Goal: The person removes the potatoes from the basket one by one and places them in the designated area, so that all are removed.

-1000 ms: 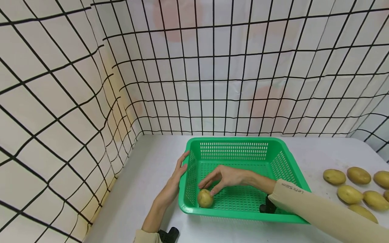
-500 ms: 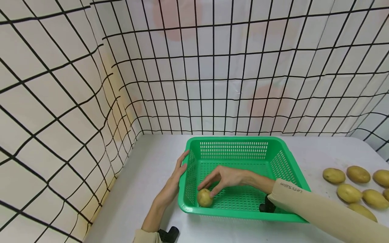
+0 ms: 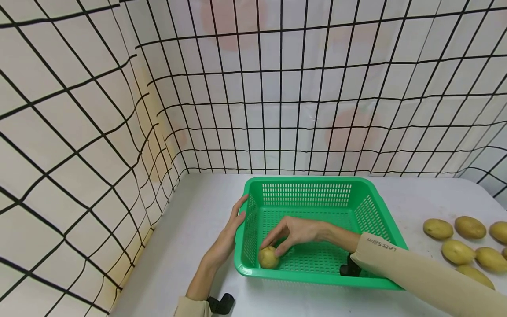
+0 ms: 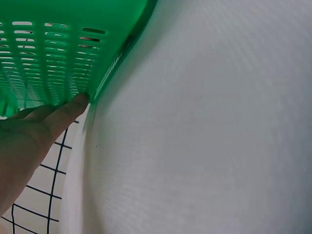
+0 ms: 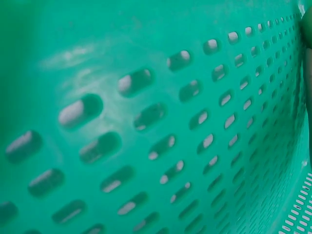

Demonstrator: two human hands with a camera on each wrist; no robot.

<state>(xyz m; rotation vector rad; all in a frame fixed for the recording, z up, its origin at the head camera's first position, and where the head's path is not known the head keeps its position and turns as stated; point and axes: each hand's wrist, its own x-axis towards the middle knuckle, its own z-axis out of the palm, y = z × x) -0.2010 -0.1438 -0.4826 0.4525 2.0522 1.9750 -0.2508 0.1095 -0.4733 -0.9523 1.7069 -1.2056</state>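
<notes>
A green plastic basket (image 3: 309, 179) with slotted sides stands on the white table. In its near left corner sits a potato (image 3: 269, 258); my right hand (image 3: 295, 233) reaches over the right side and holds it between thumb and fingers. My left hand (image 3: 225, 240) lies along the outside of the basket's left side, its fingertips at the rim. In the left wrist view, the straight fingers (image 4: 63, 113) touch the slotted outer wall (image 4: 68, 29). The right wrist view is filled by the slotted basket wall (image 5: 161, 122), with the right hand mostly out of sight.
Several potatoes (image 3: 458, 252) lie on the table to the right of the basket. Black wire mesh (image 3: 281, 103) rises behind the table, and more mesh (image 3: 75, 152) stands along the left. A black wrist camera (image 3: 350, 267) hangs inside the basket's near right part.
The right fingers have come down a little closer around the potato. The left hand stays at the basket's side. The whole head view has shifted slightly.
</notes>
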